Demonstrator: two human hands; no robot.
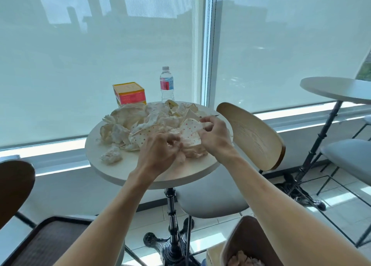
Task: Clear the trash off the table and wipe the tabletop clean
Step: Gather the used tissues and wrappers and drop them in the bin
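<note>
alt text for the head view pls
Both hands, left and right, gather a dotted wrapper from a trash pile on a round table. A box and bottle stand behind; a bin sits below.

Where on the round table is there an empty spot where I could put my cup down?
The table's near edge is bare, in front of the small crumpled tissue and left hand. Another bare strip runs along the left rim. The middle and back are crowded with wrappers, box and bottle.
</note>
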